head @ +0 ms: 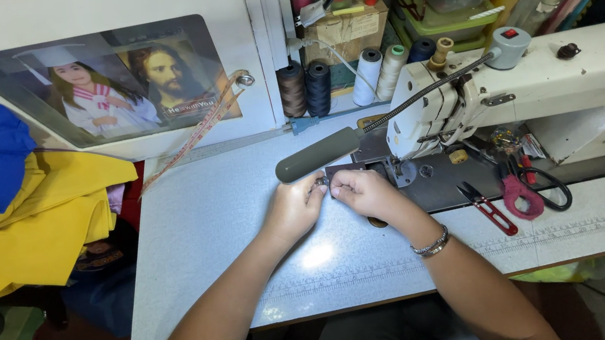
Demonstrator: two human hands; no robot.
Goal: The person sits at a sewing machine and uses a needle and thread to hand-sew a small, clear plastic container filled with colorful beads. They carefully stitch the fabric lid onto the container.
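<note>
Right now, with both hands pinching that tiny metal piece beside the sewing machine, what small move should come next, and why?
Probably carry the small metal part a little right, toward the needle plate. The left hand and right hand meet on it in front of the sewing machine, beside that plate. What the part is cannot be told.

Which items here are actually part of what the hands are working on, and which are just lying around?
In use:
left hand
right hand
small metal part pinched between them
sewing machine

Lying about:
scissors
red thread snips
thread spools
yellow fabric
measuring tape
</note>
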